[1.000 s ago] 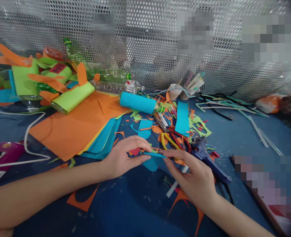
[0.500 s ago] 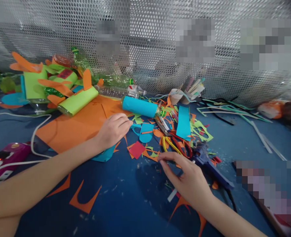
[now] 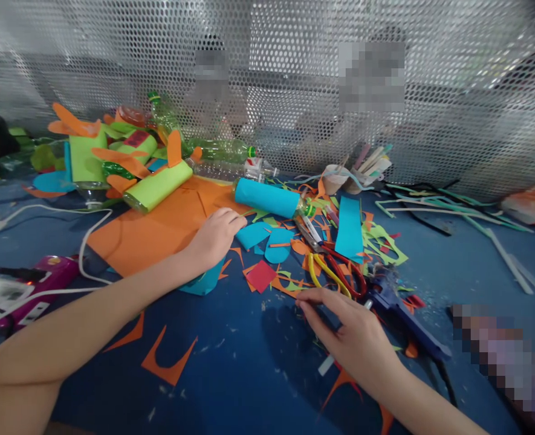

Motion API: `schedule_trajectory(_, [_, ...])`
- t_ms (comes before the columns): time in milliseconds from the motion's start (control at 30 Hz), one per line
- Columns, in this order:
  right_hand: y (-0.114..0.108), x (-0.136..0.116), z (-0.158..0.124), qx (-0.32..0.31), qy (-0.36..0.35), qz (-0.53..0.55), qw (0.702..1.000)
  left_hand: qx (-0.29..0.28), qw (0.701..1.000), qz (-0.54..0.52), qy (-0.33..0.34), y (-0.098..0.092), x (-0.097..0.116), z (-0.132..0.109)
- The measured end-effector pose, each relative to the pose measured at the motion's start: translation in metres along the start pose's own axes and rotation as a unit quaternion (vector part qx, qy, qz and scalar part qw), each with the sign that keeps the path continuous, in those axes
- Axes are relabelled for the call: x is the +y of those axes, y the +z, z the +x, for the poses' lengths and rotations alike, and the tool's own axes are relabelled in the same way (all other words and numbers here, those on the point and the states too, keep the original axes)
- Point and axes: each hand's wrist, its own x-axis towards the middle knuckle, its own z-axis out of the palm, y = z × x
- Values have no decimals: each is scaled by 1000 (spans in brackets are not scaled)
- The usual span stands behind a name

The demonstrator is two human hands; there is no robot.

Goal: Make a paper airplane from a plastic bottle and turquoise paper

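My left hand is closed over the orange paper sheet, its fingertips at the edge of a blue paper piece. Another blue paper cutout lies just beside that piece. Under my left wrist, more blue paper shows in part. My right hand hovers low over the table, thumb and index finger pinched together; anything between them is too small to make out. Close by are red-handled scissors, a yellow-handled tool and a red paper square. A blue-wrapped bottle lies behind.
A dark blue glue gun lies right of my right hand. Green-wrapped bottles with orange fins crowd the back left. A purple power strip with white cable sits at left. Cups of sticks stand before the perforated metal screen.
The blue paper at my left fingertips has turned from nearly edge-on to showing its broad face. The view has shifted left, while both hands keep nearly the same pose.
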Motion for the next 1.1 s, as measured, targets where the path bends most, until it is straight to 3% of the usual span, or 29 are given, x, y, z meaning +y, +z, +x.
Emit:
schedule_trajectory(167, [1, 1, 0, -7, -2, -3, 1000, 39, 997, -35, -59, -2, 5, 1])
schedule_trajectory(267, [2, 3, 0, -9, -2, -2, 1000, 67, 994, -74, -41, -7, 20, 2])
schedule_trajectory(400, [2, 3, 0, -18, -3, -3, 1000, 0, 991, -125, 51, -6, 44, -2])
schedule_trajectory(533, [3, 3, -1, -15, -4, -3, 1000, -58, 988, -131, 64, 0, 58, -1])
schedule_trajectory(800, [3, 3, -2, -30, 3, 0, 1000, -77, 985, -148, 43, 7, 55, 19])
schedule_trajectory(1100, [2, 3, 0, -46, 19, 2, 999, -111, 979, -131, 107, 6, 52, 25])
